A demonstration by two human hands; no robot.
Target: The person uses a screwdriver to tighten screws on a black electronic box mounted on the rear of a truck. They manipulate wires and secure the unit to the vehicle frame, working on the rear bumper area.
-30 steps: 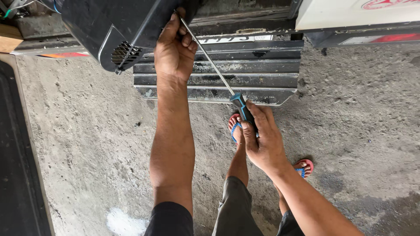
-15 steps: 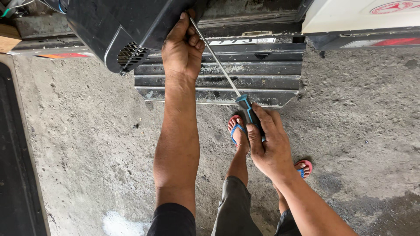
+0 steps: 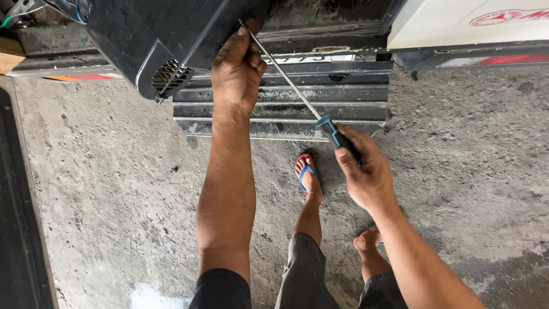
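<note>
Head view: right hand (image 3: 366,177) grips screwdriver (image 3: 297,94) against black casing (image 3: 160,34).

One cam only, head-worn, so no second view to share. It looks almost straight down from above the person, tilted a bit fwd. Close range: both forearms fill the centre, left hand (image 3: 237,71) near the top edge, right hand (image 3: 366,174) mid-frame. Concrete floor (image 3: 103,189) takes most of the pic. Top edge catches a black casing (image 3: 154,34) and a ridged metal step (image 3: 286,109). Bottom edge shows the person's own legs and feet.
</note>
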